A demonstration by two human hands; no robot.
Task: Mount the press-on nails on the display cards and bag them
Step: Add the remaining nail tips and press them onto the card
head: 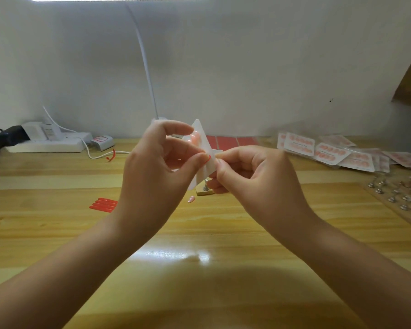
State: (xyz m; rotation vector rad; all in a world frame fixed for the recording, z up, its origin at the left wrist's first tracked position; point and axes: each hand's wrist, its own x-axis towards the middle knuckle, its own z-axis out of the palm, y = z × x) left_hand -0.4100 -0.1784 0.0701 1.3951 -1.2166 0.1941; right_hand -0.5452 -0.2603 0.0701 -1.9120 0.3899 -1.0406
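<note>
A white display card (201, 148) is held above the wooden surface (199, 257), tilted up on edge, by both hands. The left hand (157, 160) pinches it with thumb and fingertips curled against its left face; the grip of the right hand (254, 172) is closed on the card's right edge between thumb and forefinger. A few pink nails (195, 138) are seen stuck on the upper part of the card.

Below the card, one loose pink nail (191, 199) lies on the surface, with a small wooden block (204, 191) just behind it. Left of the card, a row of red strips (103, 204) lies flat. Right of the card, a board of metal studs (399, 198) is set at the edge. Behind the card, red sheets (230, 141) are laid by the wall, and to the right of these a pile of bagged cards (337, 150) is spread. Far left of the card, a power strip (48, 143) rests against the wall.
</note>
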